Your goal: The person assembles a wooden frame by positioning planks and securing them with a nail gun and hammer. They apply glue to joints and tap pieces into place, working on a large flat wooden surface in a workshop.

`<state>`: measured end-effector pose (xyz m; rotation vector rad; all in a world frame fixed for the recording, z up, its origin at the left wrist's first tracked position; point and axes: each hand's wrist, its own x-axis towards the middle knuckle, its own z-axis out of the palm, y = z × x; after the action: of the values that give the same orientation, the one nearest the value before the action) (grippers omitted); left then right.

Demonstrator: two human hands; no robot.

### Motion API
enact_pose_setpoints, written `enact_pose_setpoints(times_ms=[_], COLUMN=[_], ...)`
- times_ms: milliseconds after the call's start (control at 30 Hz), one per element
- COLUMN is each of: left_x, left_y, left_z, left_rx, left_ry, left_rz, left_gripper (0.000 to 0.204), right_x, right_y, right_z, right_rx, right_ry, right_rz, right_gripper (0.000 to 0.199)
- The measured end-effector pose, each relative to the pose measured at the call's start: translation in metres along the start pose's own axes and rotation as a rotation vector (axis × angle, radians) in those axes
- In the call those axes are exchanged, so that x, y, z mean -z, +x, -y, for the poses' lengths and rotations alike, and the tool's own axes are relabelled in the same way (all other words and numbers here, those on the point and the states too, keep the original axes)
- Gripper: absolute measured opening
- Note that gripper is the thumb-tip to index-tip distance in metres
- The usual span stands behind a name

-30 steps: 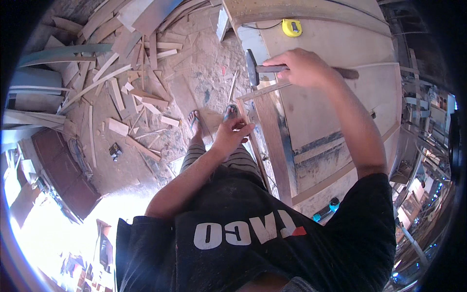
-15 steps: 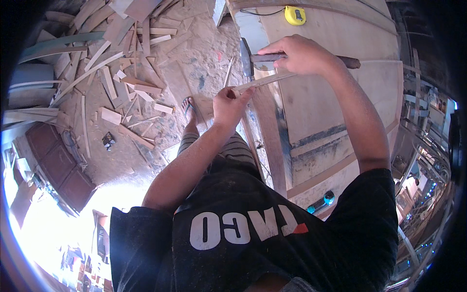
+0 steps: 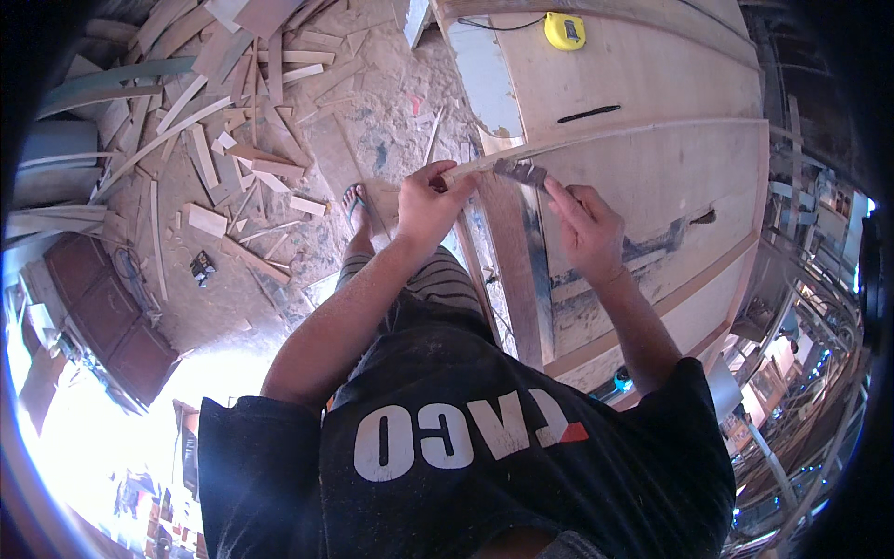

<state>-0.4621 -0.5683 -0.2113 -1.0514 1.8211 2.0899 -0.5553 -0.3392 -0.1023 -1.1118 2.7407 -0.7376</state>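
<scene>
From where I stand, the person's left hand [image 3: 430, 207] has the near end of a thin wooden strip [image 3: 568, 143], its grip narrow, with thumb and forefinger pinched on it just past the edge of the worktop [image 3: 652, 79]. The strip slants off to the right across the pale boards; I can't tell where it finishes. The right hand [image 3: 591, 228] is closed around a hammer [image 3: 521, 173], forefinger pointing along it, and the tool's dark blunt end sits right beside the strip, close to the left fingers (which end of the hammer that is, I can't make out from here). Farther up the worktop lies a yellow tape measure [image 3: 564, 32] with a dark cord [image 3: 503, 25] trailing left from it, and between it and the strip there is a slim black streak, a stick or a slot, hard to say. A bit of something teal [image 3: 623, 377] shows low on the right, mostly behind the person's arm and the sleeve of a dark shirt [image 3: 391, 522] with big pale lettering. Over to the left the floor [image 3: 228, 312] is dusty and strewn with wood scraps [image 3: 272, 168], thickest toward the top, and a sandalled foot [image 3: 357, 207] is planted near them. A brown panel [image 3: 107, 307] leans beyond, beside a patch of glaring daylight.
</scene>
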Motion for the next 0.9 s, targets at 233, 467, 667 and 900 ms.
enact_pose_setpoints(times_ms=[233,467,667,900], left_x=[-0.001,-0.002,0.0,-0.002], left_y=[0.004,0.006,0.001,0.0], left_z=[-0.001,0.003,-0.005,-0.009], left_rx=[-0.031,-0.035,-0.038,-0.079], left_ry=[-0.021,0.014,0.074,0.034], left_rz=[0.04,0.033,0.013,0.023], left_gripper=[0.046,0.046,0.045,0.039], right_x=[-0.021,-0.018,-0.022,-0.021], right_y=[-0.022,-0.012,-0.009,-0.01], right_z=[0.005,0.012,0.009,0.007], right_rx=[0.066,0.046,0.029,0.055], right_ry=[-0.038,-0.002,-0.023,-0.026], right_rz=[-0.132,-0.17,-0.106,-0.099], right_gripper=[0.048,0.049,0.047,0.045])
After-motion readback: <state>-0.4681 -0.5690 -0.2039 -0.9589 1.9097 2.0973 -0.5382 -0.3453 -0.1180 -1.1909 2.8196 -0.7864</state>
